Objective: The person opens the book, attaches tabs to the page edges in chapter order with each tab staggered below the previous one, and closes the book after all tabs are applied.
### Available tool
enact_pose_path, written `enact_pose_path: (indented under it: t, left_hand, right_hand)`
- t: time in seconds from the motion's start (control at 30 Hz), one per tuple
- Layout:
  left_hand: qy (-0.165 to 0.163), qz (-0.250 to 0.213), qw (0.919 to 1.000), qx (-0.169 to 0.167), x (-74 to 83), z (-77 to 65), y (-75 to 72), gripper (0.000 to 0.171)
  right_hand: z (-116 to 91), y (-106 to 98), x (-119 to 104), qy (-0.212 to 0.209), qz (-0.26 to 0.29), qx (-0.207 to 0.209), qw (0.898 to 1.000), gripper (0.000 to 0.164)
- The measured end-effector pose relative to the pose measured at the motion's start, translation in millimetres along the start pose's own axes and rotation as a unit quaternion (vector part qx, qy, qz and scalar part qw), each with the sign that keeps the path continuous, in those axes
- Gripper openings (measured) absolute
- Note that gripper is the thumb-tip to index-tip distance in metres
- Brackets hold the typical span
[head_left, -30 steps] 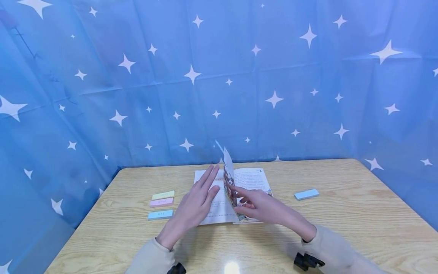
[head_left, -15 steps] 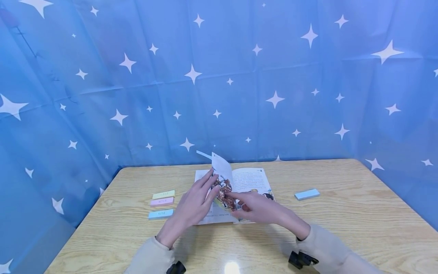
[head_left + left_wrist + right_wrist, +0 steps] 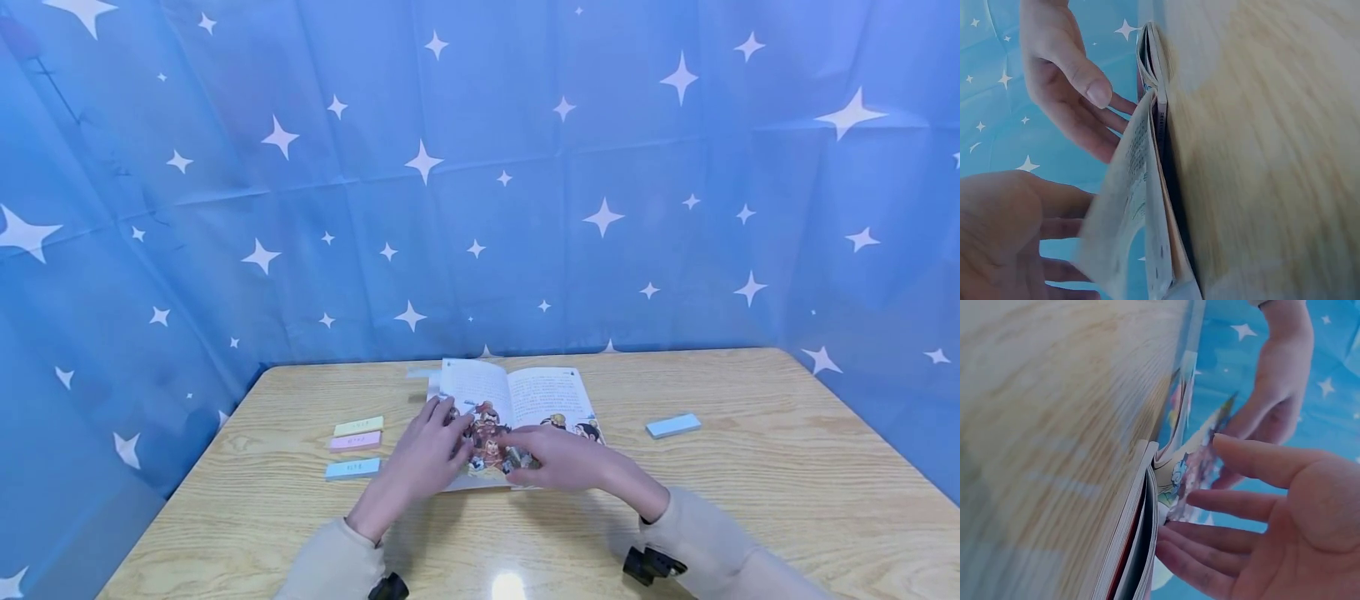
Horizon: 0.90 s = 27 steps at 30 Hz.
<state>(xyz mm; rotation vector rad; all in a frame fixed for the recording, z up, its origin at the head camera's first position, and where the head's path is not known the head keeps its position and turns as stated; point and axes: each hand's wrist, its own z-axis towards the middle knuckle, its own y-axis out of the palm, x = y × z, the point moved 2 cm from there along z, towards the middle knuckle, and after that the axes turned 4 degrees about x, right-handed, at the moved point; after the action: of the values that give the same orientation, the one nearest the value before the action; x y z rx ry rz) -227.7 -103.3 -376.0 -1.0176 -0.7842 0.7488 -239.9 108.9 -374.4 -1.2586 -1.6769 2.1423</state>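
Observation:
An open book (image 3: pixel 543 390) lies on the table, its left page (image 3: pixel 474 382) showing text above a colourful picture of figures. My left hand (image 3: pixel 424 450) lies over that page's outer edge with the fingers extended. Over the lower middle of the book is my right hand (image 3: pixel 566 457), index finger pointing across the picture. A pale blue paper strip (image 3: pixel 423 373) sticks out past the page's upper left. In the left wrist view the page (image 3: pixel 1119 194) is still raised off the book, beside the left fingers. The right wrist view shows the right fingers (image 3: pixel 1229 506) extended alongside the picture page.
Left of the book lie yellow (image 3: pixel 358 427), pink (image 3: pixel 356 442) and blue (image 3: pixel 352 469) slim paper pads with small writing. Another blue pad (image 3: pixel 673 426) lies to the right. A star-patterned blue curtain (image 3: pixel 480 208) hangs behind the wooden table (image 3: pixel 787 467).
The standing page has swung over to the left with its blue strip, exposing the picture. My left hand has lowered over it; my right hand has shifted slightly left.

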Motion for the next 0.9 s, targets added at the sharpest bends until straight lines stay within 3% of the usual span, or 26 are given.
enact_pose_path:
  t: [0.2, 0.6, 0.9]
  left_hand:
    - [-0.026, -0.009, 0.9981, -0.055, -4.2, -3.2, 6.3, 0.043]
    - [-0.008, -0.060, 0.9845, -0.165, -11.2, -5.1, 15.6, 0.054]
    - [-0.026, -0.047, 0.9756, -0.213, -9.3, -7.7, 15.8, 0.057]
  right_hand:
    - [0.7, 2.7, -3.4, -0.002, -0.026, -0.013, 1.000, 0.048]
    - [-2.2, 3.9, -8.5, 0.035, -0.047, -0.033, 0.998, 0.048]
    - [7.9, -5.5, -0.5, -0.001, -0.015, -0.006, 1.000, 0.043]
